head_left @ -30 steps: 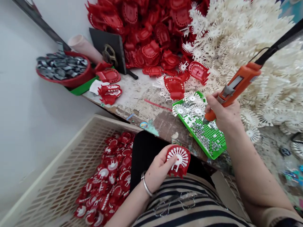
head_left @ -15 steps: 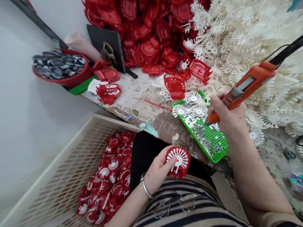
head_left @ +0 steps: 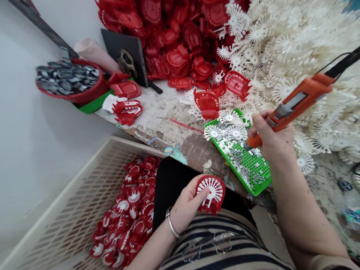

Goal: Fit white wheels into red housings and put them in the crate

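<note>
In my left hand [head_left: 185,206] is a red plastic part [head_left: 221,187] with a white fan-shaped piece [head_left: 215,190] seated in it; my thumb presses near the fan's centre. My right hand [head_left: 277,144] wraps round an orange electric screwdriver [head_left: 303,99], tilted with its tip down in a green perforated tray [head_left: 251,191]. Small silvery metal pieces [head_left: 239,157] lie scattered over that tray, with a few white fans [head_left: 236,132] at its far end. The screwdriver's very tip is hard to make out among the metal pieces.
Red parts [head_left: 180,56] are heaped at the back, white fans [head_left: 281,48] at the right. A red bowl of dark metal pieces [head_left: 67,78] stands at the left. Below the table edge, a cream crate [head_left: 70,195] holds assembled red-and-white parts [head_left: 132,213].
The screwdriver's body has tipped slightly to the right, its tip staying over the green tray. My left hand keeps its hold on the red part, and the view has shifted a little.
</note>
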Tool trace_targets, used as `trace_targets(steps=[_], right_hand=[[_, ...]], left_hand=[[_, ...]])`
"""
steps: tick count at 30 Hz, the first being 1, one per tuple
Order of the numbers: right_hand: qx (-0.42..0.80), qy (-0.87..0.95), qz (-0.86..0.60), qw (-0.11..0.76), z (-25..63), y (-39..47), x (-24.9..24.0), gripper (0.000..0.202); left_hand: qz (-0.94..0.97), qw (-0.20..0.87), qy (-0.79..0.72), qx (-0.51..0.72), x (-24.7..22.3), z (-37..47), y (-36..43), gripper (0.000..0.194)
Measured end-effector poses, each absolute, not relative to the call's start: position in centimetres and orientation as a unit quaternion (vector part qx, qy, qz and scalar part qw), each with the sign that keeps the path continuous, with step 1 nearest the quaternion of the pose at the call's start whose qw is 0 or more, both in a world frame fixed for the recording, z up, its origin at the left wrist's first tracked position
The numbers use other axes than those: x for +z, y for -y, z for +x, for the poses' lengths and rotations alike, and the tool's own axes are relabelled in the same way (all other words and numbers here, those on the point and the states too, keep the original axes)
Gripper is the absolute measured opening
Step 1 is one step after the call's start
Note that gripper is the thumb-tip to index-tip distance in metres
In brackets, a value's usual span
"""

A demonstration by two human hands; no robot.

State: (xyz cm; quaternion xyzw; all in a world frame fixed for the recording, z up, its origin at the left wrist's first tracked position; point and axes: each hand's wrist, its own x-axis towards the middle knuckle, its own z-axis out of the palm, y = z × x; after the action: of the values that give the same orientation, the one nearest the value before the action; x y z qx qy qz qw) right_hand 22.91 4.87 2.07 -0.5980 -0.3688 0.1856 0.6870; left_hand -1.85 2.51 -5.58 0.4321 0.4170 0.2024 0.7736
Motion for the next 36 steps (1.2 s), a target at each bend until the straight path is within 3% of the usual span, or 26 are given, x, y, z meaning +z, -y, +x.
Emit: trace_targets(steps=[17,21,28,36], right_hand=[[0.183,0.376,-0.546,0.726,22.7,-4.7,3.3,0.025],[0.233,0.386,-0.481,0.752,21.4,-3.8,5.5,0.018],[0.386,0.399,-0.404,0.727,16.4,-1.8,8.1,0.030],[0.415,0.428,-0.378,0.709,13.5,-1.1,7.2,0.026]], left_hand=[[0.421,0.779,-0.419,0.199,-4.5,-1.7,-2.8,0.041],[0.407,0.783,-0.415,0.224,-4.2,-1.2,-2.8,0.037],[0.323,0.812,-0.400,0.276,-2.7,0.1,-2.7,0.046],[0.293,0.830,-0.361,0.308,-2.0,-0.2,-2.1,0.040]])
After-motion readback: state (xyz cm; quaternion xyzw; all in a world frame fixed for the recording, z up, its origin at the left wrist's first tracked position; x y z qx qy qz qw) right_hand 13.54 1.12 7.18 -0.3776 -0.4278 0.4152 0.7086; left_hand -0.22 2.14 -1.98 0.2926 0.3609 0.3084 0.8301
